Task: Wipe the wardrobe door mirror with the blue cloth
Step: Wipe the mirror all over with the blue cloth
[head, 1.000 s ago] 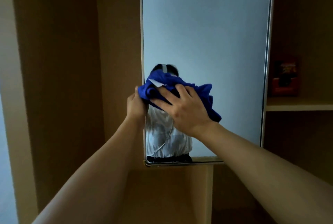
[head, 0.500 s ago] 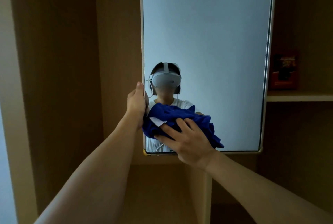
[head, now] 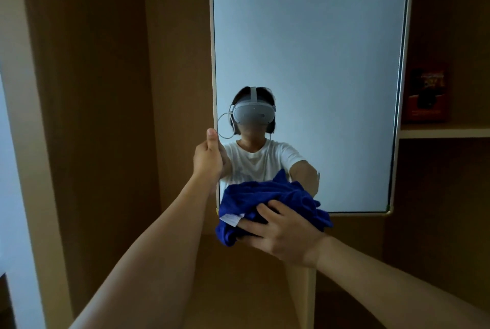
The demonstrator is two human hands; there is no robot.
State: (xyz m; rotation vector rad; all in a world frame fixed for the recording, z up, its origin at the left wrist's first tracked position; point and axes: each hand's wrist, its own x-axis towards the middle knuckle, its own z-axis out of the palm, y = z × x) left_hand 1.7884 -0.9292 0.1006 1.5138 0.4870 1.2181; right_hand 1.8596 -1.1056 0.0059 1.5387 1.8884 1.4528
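The wardrobe door mirror [head: 313, 45] stands upright ahead, tall and framed in a pale strip. My left hand [head: 208, 157] grips its left edge, thumb up along the frame. A bunched blue cloth [head: 267, 198] with a white tag lies over the mirror's bottom left corner and hangs below the frame. My right hand [head: 282, 234] holds the cloth from below, fingers curled into its folds. The glass reflects a person in a white shirt wearing a headset.
Brown wardrobe panels [head: 92, 116] stand left of the mirror. To the right, a shelf [head: 442, 131] carries a red and black box [head: 425, 95]. A pale upright board [head: 301, 294] runs down below the mirror's lower edge.
My right hand has slid the blue cloth down the glass from mid-height to the bottom edge. The left hand has kept its grip on the mirror's left edge.
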